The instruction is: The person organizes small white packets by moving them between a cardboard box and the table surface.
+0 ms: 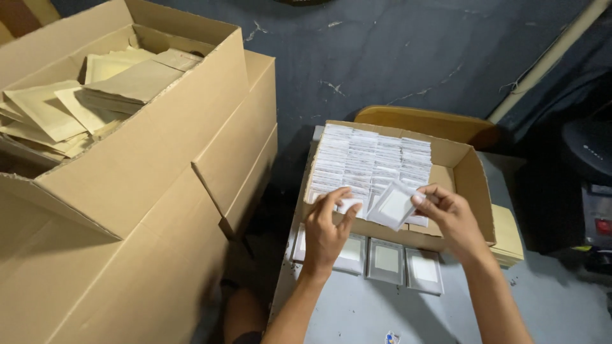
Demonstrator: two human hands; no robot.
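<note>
A shallow cardboard box (459, 167) on a grey table holds several tight rows of small white packets (373, 160). My right hand (449, 216) pinches one square clear packet (390, 205) with a white pad inside, lifted just above the box's near edge. My left hand (326, 226) rests at the near left corner of the box, its fingers closed on another small white packet (349, 205) from the front row. Three more square packets (386, 259) lie flat on the table in front of the box, partly under my wrists.
A large open carton (137, 159) at the left holds several tan paper envelopes (95, 92) and stands on other cartons. The grey table (357, 312) spreads below my arms. A yellow chair back (427, 121) rises behind the box. Dark equipment (590, 191) stands at right.
</note>
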